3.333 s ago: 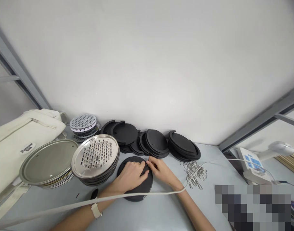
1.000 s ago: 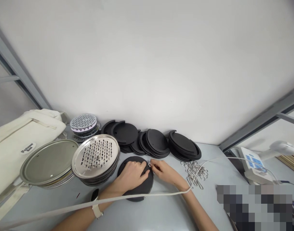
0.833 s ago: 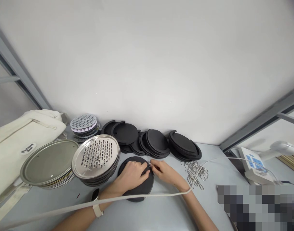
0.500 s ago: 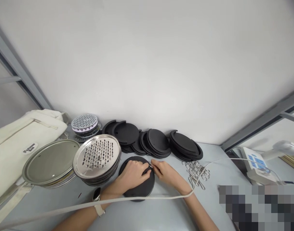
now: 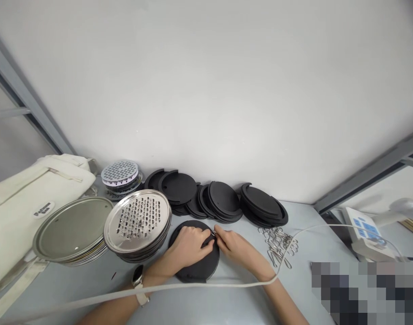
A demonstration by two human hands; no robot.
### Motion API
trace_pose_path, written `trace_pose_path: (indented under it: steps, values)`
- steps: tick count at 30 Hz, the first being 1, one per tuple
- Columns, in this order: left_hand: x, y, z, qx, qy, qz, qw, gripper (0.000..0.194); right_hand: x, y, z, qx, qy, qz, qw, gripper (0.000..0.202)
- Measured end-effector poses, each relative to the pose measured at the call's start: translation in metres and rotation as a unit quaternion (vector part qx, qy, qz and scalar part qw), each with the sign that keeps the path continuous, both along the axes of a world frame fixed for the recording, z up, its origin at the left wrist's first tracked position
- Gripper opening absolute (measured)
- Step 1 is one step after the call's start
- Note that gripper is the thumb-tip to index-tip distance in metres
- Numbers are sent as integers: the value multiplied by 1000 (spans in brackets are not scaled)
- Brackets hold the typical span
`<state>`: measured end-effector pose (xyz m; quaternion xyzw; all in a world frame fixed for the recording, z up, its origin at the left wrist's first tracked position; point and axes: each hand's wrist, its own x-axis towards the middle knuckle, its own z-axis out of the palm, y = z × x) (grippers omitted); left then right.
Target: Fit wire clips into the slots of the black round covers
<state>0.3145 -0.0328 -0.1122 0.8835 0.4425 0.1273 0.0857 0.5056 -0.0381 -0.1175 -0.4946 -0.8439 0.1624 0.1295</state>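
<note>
A round black disc [image 5: 199, 271] lies on the table before me. Across its top rests my left hand [image 5: 191, 243], its fingers curled and its thumb and forefinger near the disc's right edge. My right hand [image 5: 231, 243] pinches a small wire metal hook [image 5: 213, 233] at that same edge; the fingers hide most of the hook. To the right is a loose pile of metal hooks [image 5: 280, 243]. Behind my hands stand black discs with raised partial rims, in a middle stack [image 5: 224, 198] and a right stack [image 5: 262, 203].
Grater plates [image 5: 137, 221] are stacked on the left, beside round metal plates [image 5: 74, 230] and a cream bag [image 5: 34, 194]. Smaller perforated plates [image 5: 120, 174] stand behind. A white cable [image 5: 179, 285] crosses in front of my forearms. At far right is a white device [image 5: 365, 230].
The whole view has shifted slightly. Both hands stay at the disc's right edge, with the right hand still pinching the hook there.
</note>
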Motion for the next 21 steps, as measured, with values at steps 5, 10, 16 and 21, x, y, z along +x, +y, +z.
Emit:
trace_pose_path:
  steps: [5,10,16,21]
  values:
    - [0,0,0,-1,2,3,1000,25,-1,3,3,-77,46,14,996,14]
    - [0,0,0,1,5,4,1000,25,0,7,14,-121,88,24,989,17]
    - [0,0,2,4,14,9,1000,25,0,9,20,-112,105,38,987,21]
    - [0,1,1,2,12,5,1000,26,0,9,19,-114,102,31,988,21]
